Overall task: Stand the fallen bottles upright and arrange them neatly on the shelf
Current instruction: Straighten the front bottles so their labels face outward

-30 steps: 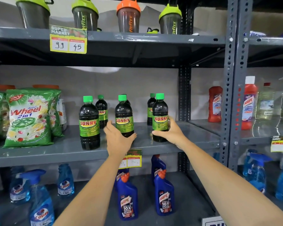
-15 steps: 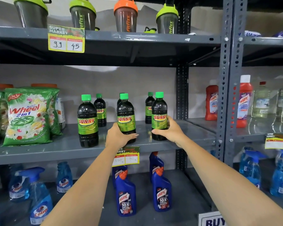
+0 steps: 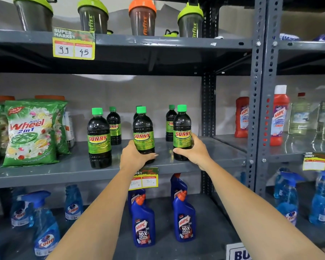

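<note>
Dark bottles (image 3: 143,136) upright, each hand's grip (image 3: 134,156) low

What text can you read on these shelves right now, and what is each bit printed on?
"SUNNY": dark bottles, front three clear; small print unreadable.
"Active Wheel 2in1": green detergent bag.
"fitfizz": shaker cups.
"SUPER MARKET", "99", "45": top price tag.
"160", "80": faint on middle price tag.
"HARPIC 10X TOTAL CLEAN": blue bottles.
"HARPIC": red bottles; rest blurred.
"Colin": spray bottles.
"BU": cropped floor sign.
Right tag: unreadable.
</note>
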The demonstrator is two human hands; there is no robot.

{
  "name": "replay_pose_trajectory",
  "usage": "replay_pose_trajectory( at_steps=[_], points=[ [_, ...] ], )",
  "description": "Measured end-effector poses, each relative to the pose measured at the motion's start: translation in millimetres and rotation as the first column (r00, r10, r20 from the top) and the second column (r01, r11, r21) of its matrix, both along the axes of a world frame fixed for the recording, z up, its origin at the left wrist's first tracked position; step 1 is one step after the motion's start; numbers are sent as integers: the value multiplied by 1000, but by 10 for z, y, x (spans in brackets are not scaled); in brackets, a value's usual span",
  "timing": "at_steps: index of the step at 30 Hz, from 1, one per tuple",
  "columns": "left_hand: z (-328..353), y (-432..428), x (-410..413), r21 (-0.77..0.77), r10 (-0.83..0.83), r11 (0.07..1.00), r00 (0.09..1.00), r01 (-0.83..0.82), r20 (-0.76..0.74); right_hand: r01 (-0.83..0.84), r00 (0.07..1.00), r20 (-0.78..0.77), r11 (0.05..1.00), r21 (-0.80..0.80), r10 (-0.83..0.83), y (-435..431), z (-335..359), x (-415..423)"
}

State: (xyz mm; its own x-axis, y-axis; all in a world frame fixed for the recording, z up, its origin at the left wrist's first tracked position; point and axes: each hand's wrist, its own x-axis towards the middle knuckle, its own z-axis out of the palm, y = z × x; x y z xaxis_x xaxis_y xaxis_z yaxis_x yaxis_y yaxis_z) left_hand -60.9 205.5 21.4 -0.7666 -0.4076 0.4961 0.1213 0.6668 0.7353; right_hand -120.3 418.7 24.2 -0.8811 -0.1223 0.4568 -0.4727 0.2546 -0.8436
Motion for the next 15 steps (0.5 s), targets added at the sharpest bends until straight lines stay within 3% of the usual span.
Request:
replay_pose_trajectory(
  at_steps=[15],
  points=[
    [-30,21,-8,-1,-23,1000,1000,23,12,-35,999,14,999,17,35,32,-12,-45]
  ],
)
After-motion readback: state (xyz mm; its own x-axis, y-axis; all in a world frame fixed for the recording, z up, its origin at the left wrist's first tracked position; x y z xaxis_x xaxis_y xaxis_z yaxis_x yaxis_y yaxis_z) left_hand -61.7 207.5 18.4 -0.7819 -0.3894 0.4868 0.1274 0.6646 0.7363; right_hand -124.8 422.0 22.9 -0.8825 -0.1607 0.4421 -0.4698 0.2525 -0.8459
